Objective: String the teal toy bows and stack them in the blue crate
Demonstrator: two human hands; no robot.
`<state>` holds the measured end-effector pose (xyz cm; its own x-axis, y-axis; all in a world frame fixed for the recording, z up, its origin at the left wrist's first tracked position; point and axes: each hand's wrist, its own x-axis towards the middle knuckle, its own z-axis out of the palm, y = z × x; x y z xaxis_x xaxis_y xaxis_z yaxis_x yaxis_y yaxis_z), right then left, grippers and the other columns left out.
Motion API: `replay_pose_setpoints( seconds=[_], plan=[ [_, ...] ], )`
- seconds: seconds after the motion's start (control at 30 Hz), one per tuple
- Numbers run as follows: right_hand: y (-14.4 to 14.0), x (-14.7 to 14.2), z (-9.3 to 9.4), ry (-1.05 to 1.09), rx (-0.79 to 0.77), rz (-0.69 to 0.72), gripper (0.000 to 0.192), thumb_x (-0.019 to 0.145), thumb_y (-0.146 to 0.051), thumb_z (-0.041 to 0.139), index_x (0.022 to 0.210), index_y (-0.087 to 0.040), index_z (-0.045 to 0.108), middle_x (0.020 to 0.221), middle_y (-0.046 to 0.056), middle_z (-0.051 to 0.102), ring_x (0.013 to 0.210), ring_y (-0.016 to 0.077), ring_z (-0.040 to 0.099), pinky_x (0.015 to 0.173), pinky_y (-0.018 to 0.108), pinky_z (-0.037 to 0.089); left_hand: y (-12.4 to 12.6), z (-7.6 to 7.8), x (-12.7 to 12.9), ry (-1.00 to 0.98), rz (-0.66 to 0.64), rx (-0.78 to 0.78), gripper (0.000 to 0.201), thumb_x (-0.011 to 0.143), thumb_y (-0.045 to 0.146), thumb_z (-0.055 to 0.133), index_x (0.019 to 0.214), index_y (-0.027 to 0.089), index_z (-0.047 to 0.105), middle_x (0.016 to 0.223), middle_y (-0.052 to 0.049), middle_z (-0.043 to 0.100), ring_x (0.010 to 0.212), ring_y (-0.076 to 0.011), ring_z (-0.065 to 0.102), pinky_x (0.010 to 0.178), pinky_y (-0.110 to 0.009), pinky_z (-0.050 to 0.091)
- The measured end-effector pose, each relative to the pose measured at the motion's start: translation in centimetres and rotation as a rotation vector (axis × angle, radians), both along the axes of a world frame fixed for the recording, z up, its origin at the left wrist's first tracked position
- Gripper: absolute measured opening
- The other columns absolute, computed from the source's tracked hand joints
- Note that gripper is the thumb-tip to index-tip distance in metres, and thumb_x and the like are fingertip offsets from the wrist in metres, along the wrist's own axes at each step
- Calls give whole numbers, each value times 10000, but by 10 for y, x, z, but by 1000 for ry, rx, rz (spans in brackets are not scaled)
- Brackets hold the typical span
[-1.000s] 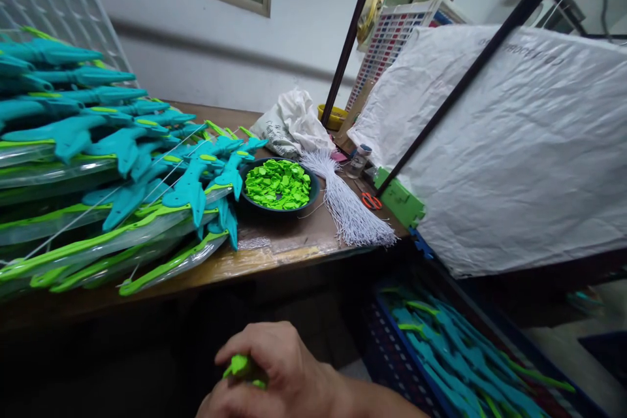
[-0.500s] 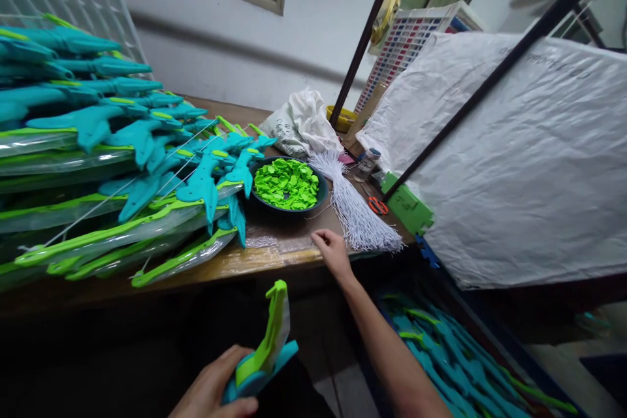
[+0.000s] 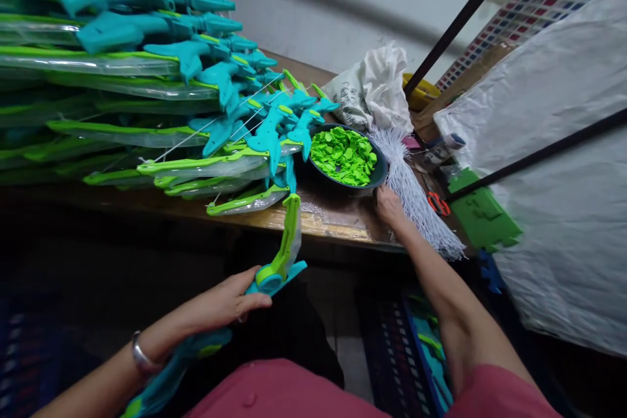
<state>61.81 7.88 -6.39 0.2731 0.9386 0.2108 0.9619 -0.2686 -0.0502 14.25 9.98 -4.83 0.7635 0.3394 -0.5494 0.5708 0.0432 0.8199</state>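
My left hand (image 3: pixel 240 300) is closed round a teal plastic toy bow. A lime-green limb (image 3: pixel 288 235) of the bow points up toward the table edge, and more of its teal body (image 3: pixel 183 356) shows below my wrist. Beyond the table's front edge, my right hand (image 3: pixel 390 207) sits low against the near right rim of a dark bowl (image 3: pixel 318 173) of small lime-green plastic pieces (image 3: pixel 345 157). White cords (image 3: pixel 418 199) lie in a bundle just right of it. The fingers of this hand are curled in, and their tips are hidden.
Many similar teal-and-green toy bows (image 3: pixel 196 130) are stacked at left, some with white strings. White sacks (image 3: pixel 375 88), orange-handled scissors (image 3: pixel 438 204), a small bottle (image 3: pixel 441 149) and a green foam block (image 3: pixel 482 209) are behind and right. Dark poles cross at right; a blue crate (image 3: pixel 392 339) stands below.
The view has swung so that the scene sits further right and more of my arms shows. My right hand has gone from the table's front edge to the bowl rim. My left hand keeps the toy bow.
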Motion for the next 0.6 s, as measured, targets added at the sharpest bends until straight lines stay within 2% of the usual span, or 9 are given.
replay_pose_setpoints(
  seconds=[0.07, 0.17, 0.23, 0.3, 0.37, 0.43, 0.53, 0.57, 0.6],
  plan=[
    [-25, -29, -3, -12, 71, 78, 261, 887, -49, 367, 948, -93, 617, 911, 200, 628, 910, 275, 591, 827, 387, 508, 16, 3, -2, -57, 3, -162, 630, 716, 596, 761, 1127, 149, 596, 820, -12, 593, 685, -171, 541, 588, -258, 434],
    [-71, -103, -14, 7, 180, 292, 244, 957, -118, 352, 999, -151, 590, 957, 152, 647, 977, 237, 625, 898, 362, 543, 40, 8, -5, -108, -18, -347, 626, 621, 538, 859, 1046, 139, 631, 813, -24, 654, 667, -149, 548, 582, -239, 426],
    [-98, -163, -21, 99, 302, 618, 227, 943, -104, 383, 1022, -171, 585, 980, 128, 663, 1012, 224, 641, 961, 378, 553, 51, 11, -2, -142, -67, -454, 589, 617, 516, 872, 1002, 136, 639, 843, -67, 716, 627, -135, 556, 561, -230, 416],
    [-113, -221, -26, 221, 384, 908, 199, 943, -92, 421, 1013, -162, 594, 922, 109, 661, 940, 214, 654, 972, 398, 567, 56, 11, 7, -177, -135, -539, 554, 629, 478, 873, 998, 139, 639, 874, -105, 753, 593, -126, 561, 535, -219, 401],
    [-117, -267, -27, 329, 374, 1051, 179, 966, -95, 448, 963, -164, 613, 843, 85, 650, 876, 201, 656, 931, 375, 587, 55, 9, 19, -203, -196, -595, 533, 642, 436, 868, 1025, 141, 645, 883, -112, 762, 575, -119, 566, 522, -211, 409],
    [-115, -298, -28, 415, 347, 1093, 218, 988, -99, 445, 907, -174, 632, 798, 72, 649, 863, 196, 659, 898, 348, 596, 50, 6, 29, -203, -245, -625, 497, 648, 405, 861, 1011, 131, 658, 805, -85, 744, 547, -110, 559, 512, -202, 420],
    [-119, -319, -35, 634, 392, 1102, 237, 1013, -142, 447, 932, -172, 668, 853, 91, 699, 925, 215, 685, 906, 366, 597, 45, 3, 35, -191, -243, -612, 461, 638, 403, 861, 946, 112, 681, 717, -51, 698, 538, -108, 567, 501, -189, 432],
    [-123, -320, -39, 796, 426, 1021, 218, 1019, -183, 473, 953, -175, 681, 882, 94, 714, 926, 216, 694, 882, 363, 603, 44, 3, 33, -189, -215, -595, 459, 632, 412, 866, 925, 110, 685, 714, -49, 692, 551, -112, 579, 498, -185, 437],
    [-128, -320, -44, 1004, 459, 855, 207, 1025, -239, 500, 976, -181, 692, 903, 91, 723, 897, 209, 702, 831, 346, 609, 44, 3, 30, -186, -181, -578, 458, 625, 419, 872, 907, 109, 686, 717, -47, 689, 566, -115, 589, 498, -182, 444]
  ],
)
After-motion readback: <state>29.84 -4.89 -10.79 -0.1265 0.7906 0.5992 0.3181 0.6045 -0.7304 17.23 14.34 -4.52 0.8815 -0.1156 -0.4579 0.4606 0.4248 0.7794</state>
